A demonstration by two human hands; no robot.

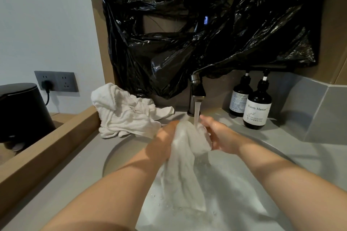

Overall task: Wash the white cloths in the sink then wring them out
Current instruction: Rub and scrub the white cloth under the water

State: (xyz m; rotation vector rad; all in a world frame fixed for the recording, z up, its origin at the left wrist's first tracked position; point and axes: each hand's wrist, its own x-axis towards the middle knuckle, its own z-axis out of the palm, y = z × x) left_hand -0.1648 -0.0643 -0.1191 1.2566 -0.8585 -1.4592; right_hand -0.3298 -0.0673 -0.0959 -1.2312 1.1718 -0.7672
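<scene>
In the head view, the left grip (165, 137) is curled round the bunched top of the wet cloth (187, 157); the right grip (217, 135) clasps its other side; both sit under the running tap (197, 90), over the far part of the sink (114, 154); the cloth's tail hangs into the basin water; more white cloths (124, 112) lie heaped at the worktop's (71, 176) far left edge. As I judge it, the stream hitting the bunched fabric may spray the worktop and the bottles (257, 110) at the far right; a slack hold would drop the cloth.
</scene>
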